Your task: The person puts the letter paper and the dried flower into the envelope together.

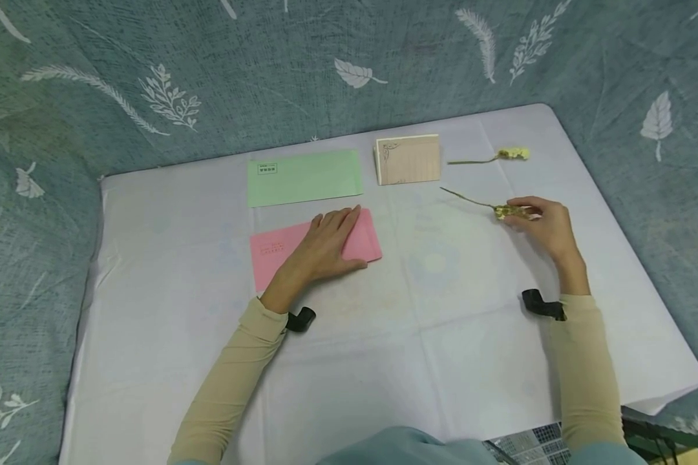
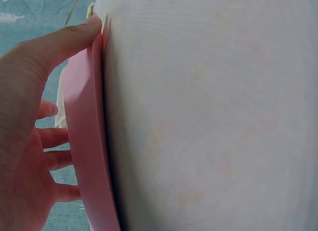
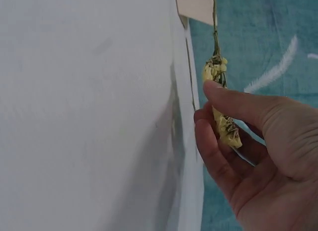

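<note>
My left hand (image 1: 326, 248) rests on a pink envelope (image 1: 274, 250), fingers extended across it and the thumb along its near edge. In the left wrist view the thumb touches the side of the pink envelope (image 2: 87, 107). Between the thumb and fingers of my right hand (image 1: 543, 223) is the head of a dried yellow flower (image 1: 503, 212), its thin stem pointing left. The right wrist view shows that flower (image 3: 217, 67) pinched above the table. A second dried yellow flower (image 1: 513, 154) lies farther back.
Behind the pink envelope lies a green envelope (image 1: 305, 177) with a small printed box. To its right is a beige block of note cards (image 1: 410, 160) with a corner ornament. A white cloth covers the table (image 1: 169, 310); leaf-patterned teal curtains (image 1: 267, 71) hang around it.
</note>
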`<action>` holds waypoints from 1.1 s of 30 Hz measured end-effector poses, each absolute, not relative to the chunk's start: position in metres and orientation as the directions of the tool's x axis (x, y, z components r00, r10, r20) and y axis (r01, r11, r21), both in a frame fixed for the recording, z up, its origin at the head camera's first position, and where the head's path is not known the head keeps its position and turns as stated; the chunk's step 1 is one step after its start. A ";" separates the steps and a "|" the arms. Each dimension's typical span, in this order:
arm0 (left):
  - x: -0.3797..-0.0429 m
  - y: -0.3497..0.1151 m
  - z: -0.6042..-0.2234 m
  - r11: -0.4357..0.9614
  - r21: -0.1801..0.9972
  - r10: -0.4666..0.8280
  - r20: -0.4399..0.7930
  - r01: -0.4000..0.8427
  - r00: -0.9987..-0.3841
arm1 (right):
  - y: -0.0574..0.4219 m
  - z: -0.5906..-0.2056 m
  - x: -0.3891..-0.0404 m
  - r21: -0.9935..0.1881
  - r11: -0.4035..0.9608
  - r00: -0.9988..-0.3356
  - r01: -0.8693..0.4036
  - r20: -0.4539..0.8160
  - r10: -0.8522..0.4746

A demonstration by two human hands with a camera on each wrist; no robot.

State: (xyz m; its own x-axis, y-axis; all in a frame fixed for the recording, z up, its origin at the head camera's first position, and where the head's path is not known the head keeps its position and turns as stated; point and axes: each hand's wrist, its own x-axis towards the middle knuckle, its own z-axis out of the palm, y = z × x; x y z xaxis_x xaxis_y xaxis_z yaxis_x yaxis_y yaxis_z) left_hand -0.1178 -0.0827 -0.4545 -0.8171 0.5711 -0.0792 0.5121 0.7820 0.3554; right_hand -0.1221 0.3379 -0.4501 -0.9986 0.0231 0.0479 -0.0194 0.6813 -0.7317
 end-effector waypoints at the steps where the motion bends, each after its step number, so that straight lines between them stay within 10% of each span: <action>1: -0.118 -0.083 -0.454 0.782 0.358 0.571 -0.081 0.511 -0.817 | 0.334 -0.450 -0.123 -0.731 0.682 -0.999 -0.027 0.049 0.012; 33: -0.117 -0.083 -0.452 0.778 0.372 0.568 -0.075 0.505 -0.820 | 0.242 -0.453 -0.136 -0.713 0.641 -0.938 -0.286 0.071 -0.340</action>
State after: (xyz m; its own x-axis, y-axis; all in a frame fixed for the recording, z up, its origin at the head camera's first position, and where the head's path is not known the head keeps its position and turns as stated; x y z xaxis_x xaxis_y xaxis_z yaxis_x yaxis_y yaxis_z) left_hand -0.1174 -0.0833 -0.4524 -0.8196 0.5680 -0.0753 0.5052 0.7785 0.3724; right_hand -0.1357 0.2416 -0.4531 -0.9378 -0.3400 0.0706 -0.2860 0.6407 -0.7126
